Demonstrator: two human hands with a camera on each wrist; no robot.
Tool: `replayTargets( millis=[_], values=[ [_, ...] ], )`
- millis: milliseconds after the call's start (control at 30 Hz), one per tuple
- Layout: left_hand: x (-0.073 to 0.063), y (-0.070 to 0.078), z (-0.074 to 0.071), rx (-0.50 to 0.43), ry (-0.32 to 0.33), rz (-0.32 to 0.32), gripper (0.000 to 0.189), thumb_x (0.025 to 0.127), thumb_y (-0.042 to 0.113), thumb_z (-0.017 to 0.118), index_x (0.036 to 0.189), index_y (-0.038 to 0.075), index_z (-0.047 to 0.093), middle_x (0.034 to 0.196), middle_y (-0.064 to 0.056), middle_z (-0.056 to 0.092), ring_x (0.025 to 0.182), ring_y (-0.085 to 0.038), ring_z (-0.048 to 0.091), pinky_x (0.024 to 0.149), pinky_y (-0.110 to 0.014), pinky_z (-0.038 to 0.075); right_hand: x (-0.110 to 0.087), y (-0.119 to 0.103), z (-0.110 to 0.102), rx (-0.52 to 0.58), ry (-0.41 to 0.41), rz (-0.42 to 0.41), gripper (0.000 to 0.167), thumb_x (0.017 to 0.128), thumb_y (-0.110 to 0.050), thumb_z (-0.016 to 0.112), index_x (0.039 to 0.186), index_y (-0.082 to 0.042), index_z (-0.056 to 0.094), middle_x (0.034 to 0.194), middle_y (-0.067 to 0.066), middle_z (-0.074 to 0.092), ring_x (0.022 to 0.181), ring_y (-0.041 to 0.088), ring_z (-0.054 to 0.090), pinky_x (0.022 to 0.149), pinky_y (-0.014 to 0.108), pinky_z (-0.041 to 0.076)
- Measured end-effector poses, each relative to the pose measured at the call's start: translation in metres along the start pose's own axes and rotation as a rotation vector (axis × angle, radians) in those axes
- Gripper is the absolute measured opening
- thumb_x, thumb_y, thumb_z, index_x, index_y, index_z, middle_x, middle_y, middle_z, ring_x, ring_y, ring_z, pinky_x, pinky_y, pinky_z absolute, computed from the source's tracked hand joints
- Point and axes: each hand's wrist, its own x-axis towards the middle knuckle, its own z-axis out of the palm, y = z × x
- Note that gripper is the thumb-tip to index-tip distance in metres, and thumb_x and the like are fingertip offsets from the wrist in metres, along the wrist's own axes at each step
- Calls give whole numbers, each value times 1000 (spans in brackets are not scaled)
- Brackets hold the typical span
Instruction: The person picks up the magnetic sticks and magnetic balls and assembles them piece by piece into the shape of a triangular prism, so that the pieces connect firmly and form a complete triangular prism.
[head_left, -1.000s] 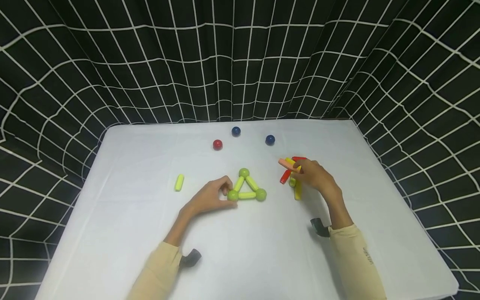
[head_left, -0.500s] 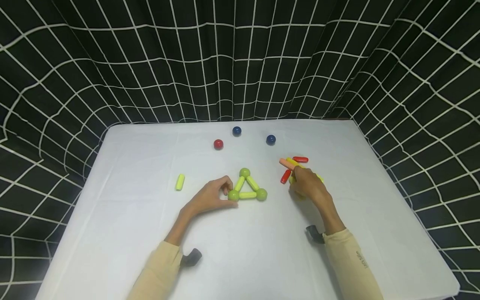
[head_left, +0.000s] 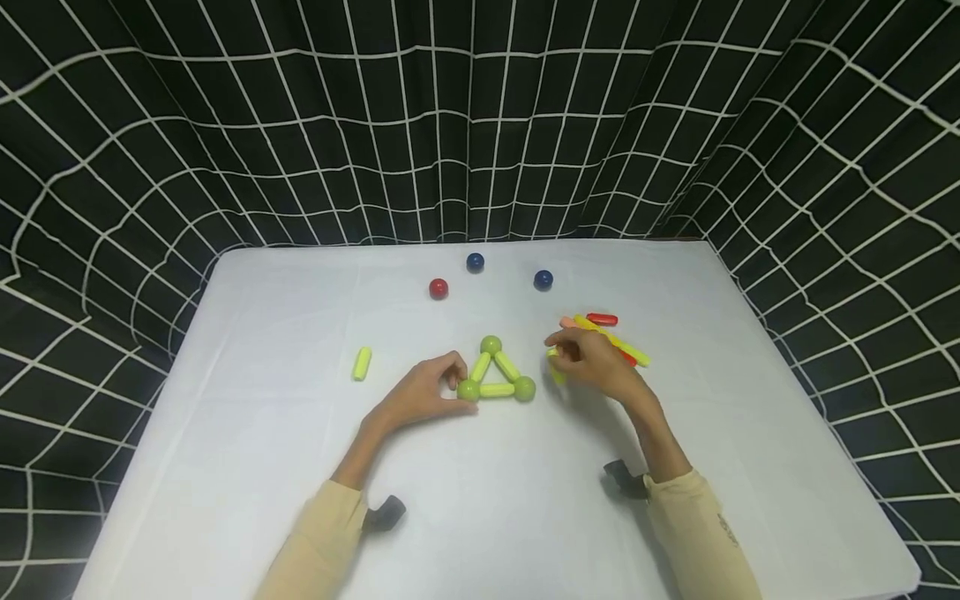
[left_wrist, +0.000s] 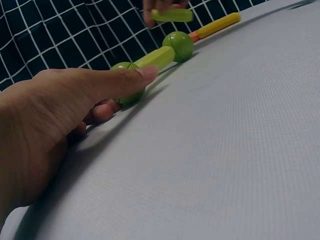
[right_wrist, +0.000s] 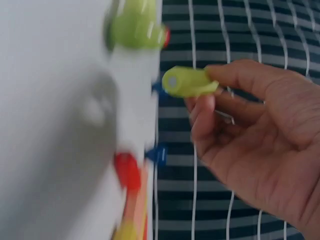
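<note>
- Over the near edge of the table (head_left: 465, 517), I see two tan sleeves (head_left: 315, 533).
- Near the table's middle, the left hand (head_left: 416, 396) pinches the near-left ball (head_left: 468, 391) of a green ball-and-stick triangle (head_left: 497, 390).
- Just right of it, the right hand (head_left: 596, 362) pinches a short yellow-green stick (right_wrist: 182, 81), raised off the tabletop.
- A similar loose stick (head_left: 362, 363) lies toward the left edge.
- Toward the right edge, I make out clustered yellow, orange and red sticks (head_left: 611, 336).
- Nearer the far edge sit a red ball (head_left: 438, 288) and two blue balls (head_left: 543, 280).
- Beyond that edge hangs a white-gridded black curtain (head_left: 450, 146).
</note>
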Motion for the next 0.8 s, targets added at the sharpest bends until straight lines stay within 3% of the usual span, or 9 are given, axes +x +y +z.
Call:
replayTargets(
  millis=[133, 267, 433, 567, 800],
  values=[
    [0, -1, -1, 9, 4, -3, 42, 79, 39, 91, 105, 26, 62, 92, 8, 62, 86, -9, 58, 81, -25, 51, 3, -31, 23, 99, -67, -225, 24, 95, -3, 71, 119, 1, 72, 105, 10, 71, 90, 19, 60, 81, 24, 54],
    [1, -1, 0, 11, 3, 9, 40, 81, 39, 90, 105, 26, 61, 91, 8, 61, 85, -9, 56, 80, -24, 48, 11, -54, 48, 87, -116, -344, 25, 96, -6, 73, 121, -4, 71, 110, 5, 71, 95, 15, 62, 86, 30, 58],
    [2, 0, 3, 20, 4, 21, 39, 83, 40, 88, 104, 25, 59, 90, 9, 58, 84, -9, 53, 76, -24, 45, 18, -65, 62, 4, -157, -349, 25, 95, -3, 70, 120, -5, 70, 111, 2, 70, 97, 14, 63, 86, 32, 59],
    [1, 2, 3, 18, 4, 12, 39, 83, 38, 89, 101, 25, 58, 89, 8, 58, 84, -10, 54, 76, -23, 45, 22, -63, 65, -37, -204, -342, 25, 93, -1, 71, 118, -3, 71, 108, 5, 72, 96, 15, 64, 86, 27, 58],
    [0, 0, 0, 18, 2, 19, 40, 81, 40, 90, 101, 27, 58, 90, 9, 59, 83, -8, 54, 77, -23, 47, 25, -59, 71, -47, -242, -333, 20, 91, -1, 74, 111, -6, 72, 100, 1, 72, 92, 12, 61, 85, 22, 56]
  ],
)
